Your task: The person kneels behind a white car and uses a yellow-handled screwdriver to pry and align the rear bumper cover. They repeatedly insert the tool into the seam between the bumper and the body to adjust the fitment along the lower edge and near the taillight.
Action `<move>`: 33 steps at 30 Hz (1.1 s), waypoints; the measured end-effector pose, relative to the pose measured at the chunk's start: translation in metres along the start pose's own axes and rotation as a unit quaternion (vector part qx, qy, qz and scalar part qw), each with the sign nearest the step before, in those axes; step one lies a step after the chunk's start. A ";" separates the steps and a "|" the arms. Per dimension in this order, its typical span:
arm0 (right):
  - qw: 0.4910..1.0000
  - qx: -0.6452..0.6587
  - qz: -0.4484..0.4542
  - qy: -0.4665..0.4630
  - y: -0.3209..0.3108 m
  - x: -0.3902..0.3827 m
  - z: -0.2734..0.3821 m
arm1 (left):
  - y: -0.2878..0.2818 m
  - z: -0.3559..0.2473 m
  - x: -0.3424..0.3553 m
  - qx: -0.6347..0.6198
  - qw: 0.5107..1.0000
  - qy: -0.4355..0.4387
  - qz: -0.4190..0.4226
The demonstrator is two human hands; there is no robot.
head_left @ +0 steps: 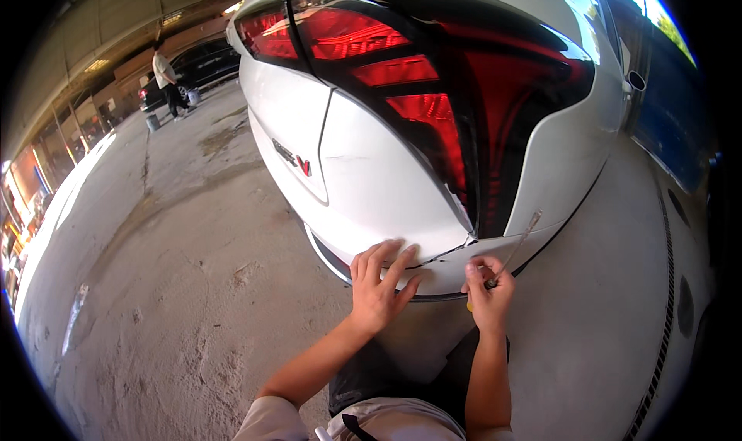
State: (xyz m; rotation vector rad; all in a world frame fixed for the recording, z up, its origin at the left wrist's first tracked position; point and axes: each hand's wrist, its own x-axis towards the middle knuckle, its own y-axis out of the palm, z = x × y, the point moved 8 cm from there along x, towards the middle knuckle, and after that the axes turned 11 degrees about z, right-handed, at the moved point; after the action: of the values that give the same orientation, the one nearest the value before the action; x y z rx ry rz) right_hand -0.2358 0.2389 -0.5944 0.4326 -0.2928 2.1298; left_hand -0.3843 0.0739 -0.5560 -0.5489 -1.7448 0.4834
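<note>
The rear corner of a white car fills the middle of the view, with a large red and black tail light. Below the light, a dark, uneven gap runs between the body panel and the white bumper. My left hand lies with spread fingers on the panel by the left end of that gap. Just right of the gap, my right hand is closed round a screwdriver. Its thin shaft points up and right; a bit of yellow shows under my fingers, the rest of the handle being hidden.
Grainy concrete floor spreads to the left. Farther back, a person walks near a dark car and a bucket. A slotted drain strip runs down the right, below a blue panel.
</note>
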 end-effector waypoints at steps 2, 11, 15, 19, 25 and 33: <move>1.000 0.015 0.015 0.007 0.005 -0.002 0.004 | -0.004 0.004 -0.003 0.002 1.000 -0.006 -0.002; 0.995 0.017 0.096 -0.036 0.003 -0.012 0.028 | 0.003 0.009 -0.012 0.042 0.998 0.035 -0.021; 0.993 0.000 0.115 -0.007 -0.003 -0.019 0.030 | 0.005 0.007 -0.014 0.046 0.998 0.037 -0.016; 0.989 0.031 0.142 0.039 0.000 -0.036 0.017 | 0.005 0.013 -0.016 0.060 0.997 0.041 -0.016; 0.976 0.025 0.199 0.085 0.009 -0.079 -0.010 | -0.003 0.021 -0.024 0.037 0.999 0.017 -0.033; 0.890 0.196 0.338 0.235 0.079 -0.135 -0.040 | -0.002 0.006 -0.031 -0.241 0.964 -0.079 0.074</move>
State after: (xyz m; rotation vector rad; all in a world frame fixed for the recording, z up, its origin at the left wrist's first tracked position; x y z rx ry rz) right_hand -0.2387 0.1089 -0.6894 0.0087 0.3296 2.9059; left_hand -0.3844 0.0538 -0.5802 -1.0133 -1.9944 0.2021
